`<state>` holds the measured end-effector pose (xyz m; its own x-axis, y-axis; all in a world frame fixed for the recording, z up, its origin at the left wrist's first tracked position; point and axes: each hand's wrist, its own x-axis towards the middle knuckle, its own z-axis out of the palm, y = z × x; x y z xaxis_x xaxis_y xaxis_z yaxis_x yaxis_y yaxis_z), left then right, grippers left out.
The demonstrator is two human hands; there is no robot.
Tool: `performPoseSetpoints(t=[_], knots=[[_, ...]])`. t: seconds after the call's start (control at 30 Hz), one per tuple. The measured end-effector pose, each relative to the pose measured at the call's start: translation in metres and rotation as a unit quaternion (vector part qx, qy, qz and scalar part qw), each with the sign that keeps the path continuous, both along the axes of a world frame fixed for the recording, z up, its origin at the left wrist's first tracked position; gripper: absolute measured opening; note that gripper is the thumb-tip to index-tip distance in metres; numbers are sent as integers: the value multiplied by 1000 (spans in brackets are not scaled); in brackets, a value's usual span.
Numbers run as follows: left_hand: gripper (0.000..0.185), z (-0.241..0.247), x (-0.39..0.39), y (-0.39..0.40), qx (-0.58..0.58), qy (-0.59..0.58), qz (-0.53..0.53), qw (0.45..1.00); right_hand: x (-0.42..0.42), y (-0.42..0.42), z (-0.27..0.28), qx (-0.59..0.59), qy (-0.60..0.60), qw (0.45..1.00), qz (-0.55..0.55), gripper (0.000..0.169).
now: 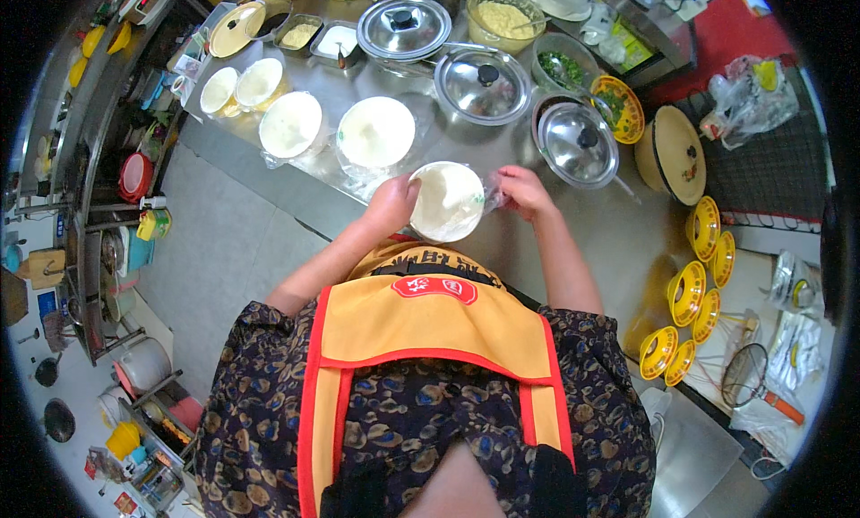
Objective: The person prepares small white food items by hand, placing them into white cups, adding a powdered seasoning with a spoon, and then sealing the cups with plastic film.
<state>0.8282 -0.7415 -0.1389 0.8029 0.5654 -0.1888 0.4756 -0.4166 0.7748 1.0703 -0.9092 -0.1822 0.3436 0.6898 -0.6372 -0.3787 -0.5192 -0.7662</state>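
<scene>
A white bowl [447, 199], with a clear plastic bag around it, is at the counter's near edge close to my apron. My left hand [396, 201] grips the bowl's left rim, thumb over the edge. On the other side, my right hand [524, 190] pinches a gathered bit of the clear plastic bag [494, 190], pulled out from the rim. Just beyond stand two more white bowls in plastic, a nearer one [375, 132] and one to its left [291, 125]. Farther left are two smaller-looking white bowls [259, 82] side by side.
Several steel-lidded pots, one [482, 84] straight ahead, stand on the steel counter [430, 131]. Behind are a tub of pale yellow paste [504, 20] and a tub of chopped greens [563, 67]. To the right are a lidded enamel basin [670, 155] and stacked yellow bowls [686, 293].
</scene>
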Motion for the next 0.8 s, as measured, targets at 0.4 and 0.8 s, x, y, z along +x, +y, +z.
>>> performPoseSetpoints(t=[0.4, 0.8], knots=[[47, -18, -9, 12, -274, 30, 72, 958, 6, -30, -21, 96, -366, 922, 84, 34], [45, -26, 9, -7, 3, 21, 80, 997, -78, 51, 83, 91, -554, 721, 405, 24]])
